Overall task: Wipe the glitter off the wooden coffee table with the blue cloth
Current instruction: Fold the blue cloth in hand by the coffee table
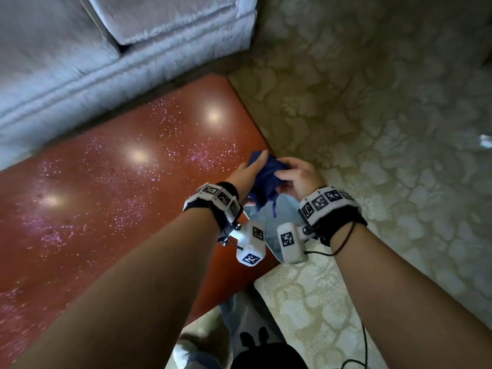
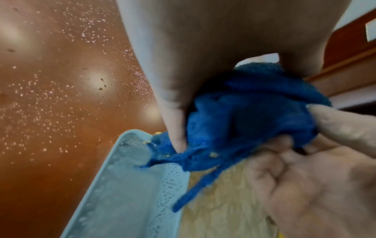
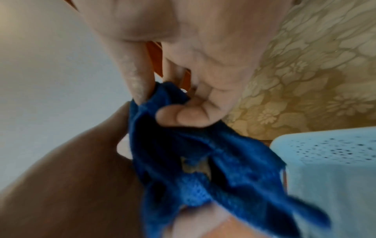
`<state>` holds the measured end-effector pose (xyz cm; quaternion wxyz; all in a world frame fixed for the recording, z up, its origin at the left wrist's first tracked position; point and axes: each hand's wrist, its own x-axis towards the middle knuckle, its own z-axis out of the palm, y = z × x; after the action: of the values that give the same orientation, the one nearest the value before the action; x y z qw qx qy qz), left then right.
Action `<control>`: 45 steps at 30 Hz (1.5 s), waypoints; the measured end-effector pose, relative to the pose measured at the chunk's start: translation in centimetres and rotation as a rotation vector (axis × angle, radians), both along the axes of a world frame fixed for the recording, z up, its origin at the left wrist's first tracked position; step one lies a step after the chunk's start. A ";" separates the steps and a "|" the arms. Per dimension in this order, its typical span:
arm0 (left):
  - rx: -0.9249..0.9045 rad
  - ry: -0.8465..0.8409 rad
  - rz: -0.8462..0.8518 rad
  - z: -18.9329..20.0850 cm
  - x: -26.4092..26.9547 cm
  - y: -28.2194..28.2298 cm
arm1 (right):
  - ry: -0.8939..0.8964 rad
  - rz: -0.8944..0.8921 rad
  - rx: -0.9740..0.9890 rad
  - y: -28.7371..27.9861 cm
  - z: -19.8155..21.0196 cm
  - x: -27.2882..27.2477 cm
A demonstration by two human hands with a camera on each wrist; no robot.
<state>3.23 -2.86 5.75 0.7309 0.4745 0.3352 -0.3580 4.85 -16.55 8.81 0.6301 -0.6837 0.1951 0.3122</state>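
Note:
The bunched blue cloth (image 1: 263, 179) hangs in the air over the right corner of the reddish wooden coffee table (image 1: 111, 198), held between both hands. My left hand (image 1: 246, 170) grips its left side, thumb pressed into the folds (image 2: 244, 112). My right hand (image 1: 298, 177) pinches its right side with curled fingers (image 3: 203, 161). Pink-white glitter (image 1: 106, 179) lies scattered across most of the tabletop. A loose end of the cloth dangles above a pale blue tray (image 1: 277, 222).
The pale blue perforated tray (image 2: 126, 193) sits at the table's right corner, partly past the edge. A grey sofa (image 1: 93, 49) runs along the table's far side. Patterned beige carpet (image 1: 386, 115) covers the floor to the right.

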 end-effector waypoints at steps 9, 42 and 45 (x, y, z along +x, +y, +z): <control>0.411 -0.214 0.339 5.4 -2.8 7.9 | -0.294 0.245 -0.138 9.7 4.7 -0.7; 0.305 -0.034 1.632 14.3 -67.6 36.8 | -0.462 1.350 0.091 47.5 11.2 -58.9; 0.253 -0.033 1.655 13.9 -70.7 38.4 | -0.384 1.338 0.052 49.7 10.4 -62.1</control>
<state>-67.43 35.58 19.61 0.7038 0.1590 0.6022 0.3417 -57.28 33.11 19.25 0.3417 -0.6849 -0.3906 0.5115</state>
